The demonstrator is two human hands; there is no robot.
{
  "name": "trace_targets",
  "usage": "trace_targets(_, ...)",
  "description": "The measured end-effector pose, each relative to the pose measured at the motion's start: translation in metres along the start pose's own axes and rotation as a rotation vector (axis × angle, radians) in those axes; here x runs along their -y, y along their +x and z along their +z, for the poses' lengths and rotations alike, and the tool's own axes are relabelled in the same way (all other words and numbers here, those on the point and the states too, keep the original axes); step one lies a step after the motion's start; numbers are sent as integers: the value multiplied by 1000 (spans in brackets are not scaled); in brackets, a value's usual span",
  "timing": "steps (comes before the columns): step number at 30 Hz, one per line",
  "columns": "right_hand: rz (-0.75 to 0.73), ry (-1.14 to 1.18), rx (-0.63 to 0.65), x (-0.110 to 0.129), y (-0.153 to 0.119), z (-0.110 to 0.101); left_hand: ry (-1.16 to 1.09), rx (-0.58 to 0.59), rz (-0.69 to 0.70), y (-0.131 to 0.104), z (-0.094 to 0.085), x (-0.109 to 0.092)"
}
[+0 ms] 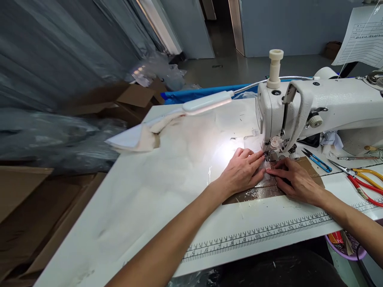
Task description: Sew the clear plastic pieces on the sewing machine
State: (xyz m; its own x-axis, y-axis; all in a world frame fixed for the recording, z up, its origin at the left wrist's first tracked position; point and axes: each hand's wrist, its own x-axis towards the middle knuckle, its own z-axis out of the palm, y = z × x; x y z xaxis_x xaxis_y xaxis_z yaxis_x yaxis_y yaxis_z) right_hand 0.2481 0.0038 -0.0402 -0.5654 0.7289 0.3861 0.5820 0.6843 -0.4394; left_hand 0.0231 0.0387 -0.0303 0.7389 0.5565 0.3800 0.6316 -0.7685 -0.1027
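The white sewing machine (302,105) has its needle and presser foot area just beyond my fingertips. A small piece of thin white fabric (267,165) lies under the presser foot, mostly hidden by my hands. My left hand (243,169) lies flat on the fabric, fingers stretched toward the foot. From the other side my right hand (295,181) has bent fingers at the fabric's edge, the index fingertip close to my left thumb. Beneath both hands is a brown, shiny taped plate (257,194) on the white table (167,199).
Blue thread snips (318,160) and scissors with red and yellow handles (359,179) lie to the right. A printed ruler (257,236) runs along the front edge. A lamp (208,103) lights the table. Cardboard boxes (44,215) stand at left, a purple-rimmed bin (348,255) below right.
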Motion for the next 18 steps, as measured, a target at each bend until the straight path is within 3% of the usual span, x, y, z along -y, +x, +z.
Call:
trace_targets(5,10,21,14,-1,-1,0,54,-86,-9,0,-15,5)
trace_targets(10,8,6,22,-2,-2,1,-193,-227,135,-2,-22,10)
trace_targets(18,10,3,29,0,-1,0,-332,-97,240,-5,-10,-1)
